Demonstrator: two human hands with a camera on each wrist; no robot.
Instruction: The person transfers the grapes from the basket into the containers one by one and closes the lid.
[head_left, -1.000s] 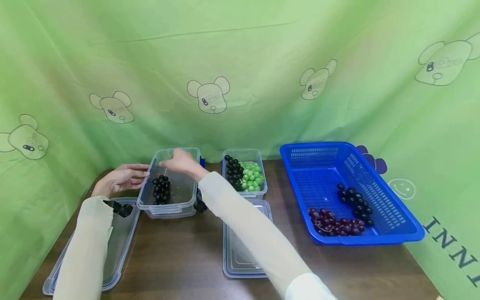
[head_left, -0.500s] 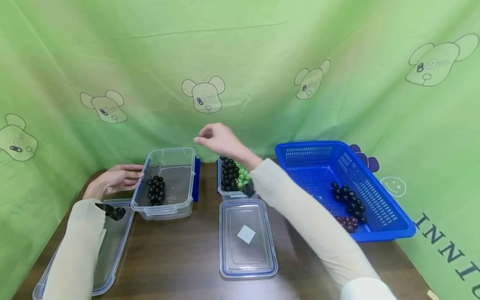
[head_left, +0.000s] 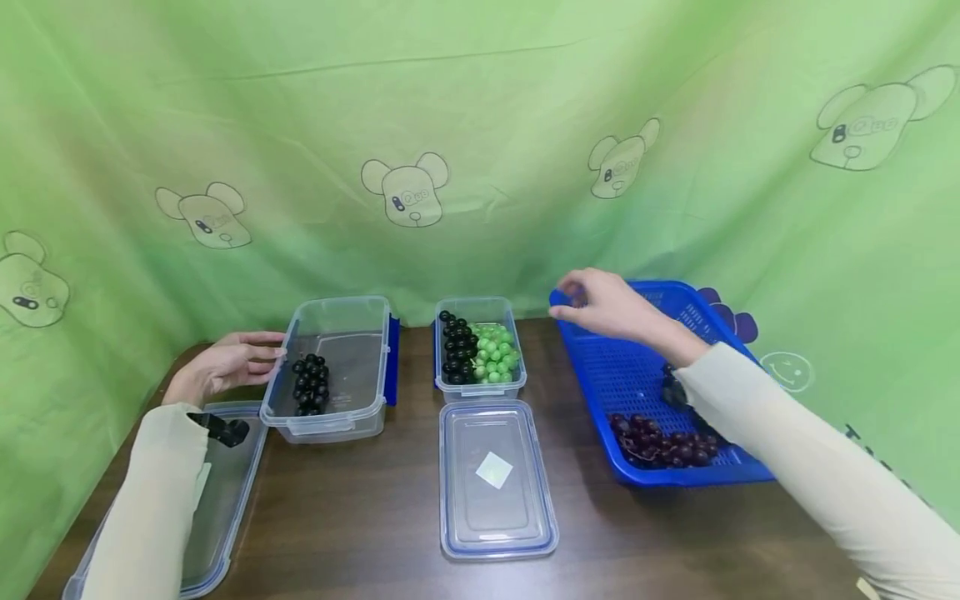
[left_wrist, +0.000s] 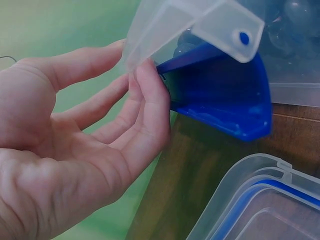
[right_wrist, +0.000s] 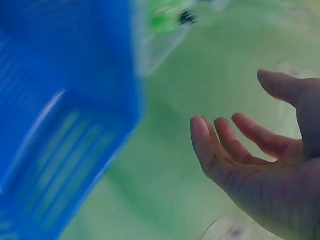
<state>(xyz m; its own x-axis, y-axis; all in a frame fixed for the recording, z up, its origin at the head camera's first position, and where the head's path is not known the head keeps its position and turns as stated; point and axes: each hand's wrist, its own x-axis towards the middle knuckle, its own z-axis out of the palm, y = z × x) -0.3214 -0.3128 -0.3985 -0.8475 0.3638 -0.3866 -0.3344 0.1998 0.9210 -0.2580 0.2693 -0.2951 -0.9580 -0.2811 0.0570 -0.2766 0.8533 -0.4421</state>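
Observation:
My left hand [head_left: 228, 365] touches the left side of a clear plastic food container [head_left: 352, 421] that has one bunch of black grapes [head_left: 311, 383] inside. In the left wrist view, its fingertips [left_wrist: 150, 82] meet the clear rim flap and the blue side latch [left_wrist: 220, 95]. My right hand [head_left: 611, 307] is over the back left corner of the blue basket [head_left: 592, 392], fingers loosely curved and holding nothing. Dark red grapes [head_left: 660, 442] lie at the basket's front. Behind them, black grapes [head_left: 671, 390] are partly hidden by the right sleeve.
A smaller clear container [head_left: 483, 392] in the middle holds black grapes [head_left: 457, 350] and green grapes [head_left: 497, 352]. Before it lies a lid [head_left: 498, 508] with a white sticker. Another lid [head_left: 232, 492] lies under the left forearm. A green curtain [head_left: 495, 100] hangs behind the table.
My right hand has moved from over the larger container, past the smaller one, to the blue basket on the right. The left hand stays at the larger container.

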